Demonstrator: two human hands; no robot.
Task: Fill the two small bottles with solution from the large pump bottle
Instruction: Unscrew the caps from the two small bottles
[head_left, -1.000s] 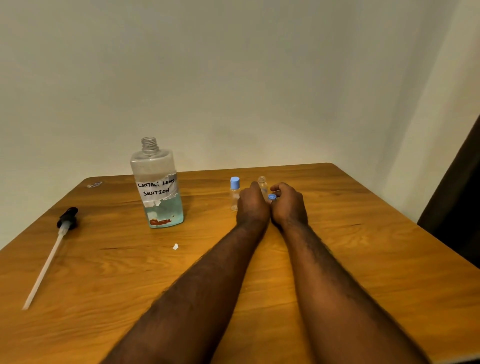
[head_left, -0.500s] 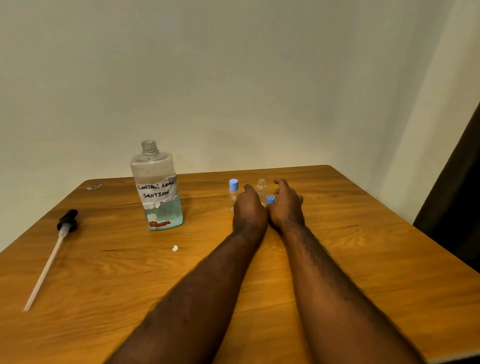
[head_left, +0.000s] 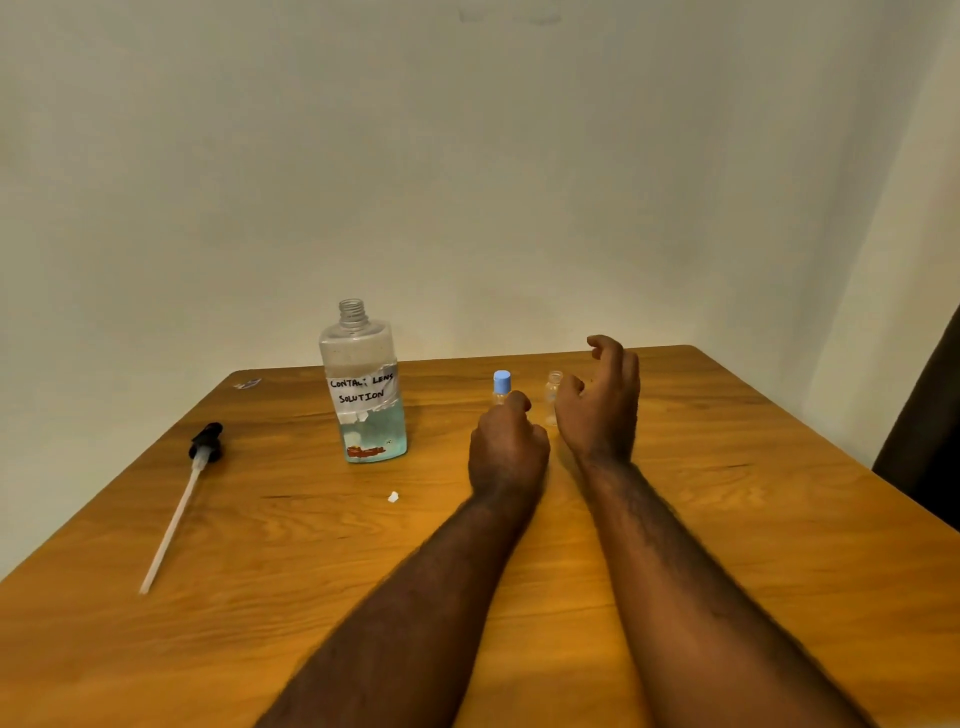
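Note:
The large bottle (head_left: 363, 384), labelled "contact lens solution", stands uncapped at the back left with blue liquid in its lower part. A small bottle with a blue cap (head_left: 501, 385) stands right of it. A second small clear bottle (head_left: 554, 391) stands uncapped between my hands. My left hand (head_left: 509, 452) hovers low in front of the capped bottle, its fingers curled under; I see nothing in it. My right hand (head_left: 602, 405) is lifted just right of the uncapped bottle, fingers loosely spread and holding nothing. The loose blue cap is out of sight.
The black pump head with its long white tube (head_left: 182, 499) lies on the wooden table (head_left: 753, 519) at the left. A small white scrap (head_left: 393, 497) lies in front of the large bottle. A small wrapper bit (head_left: 248, 384) sits at the far left corner.
My right hand has lifted off the table and spread out beside the uncapped bottle. The blue cap seen between my hands earlier is no longer visible. My left hand has curled.

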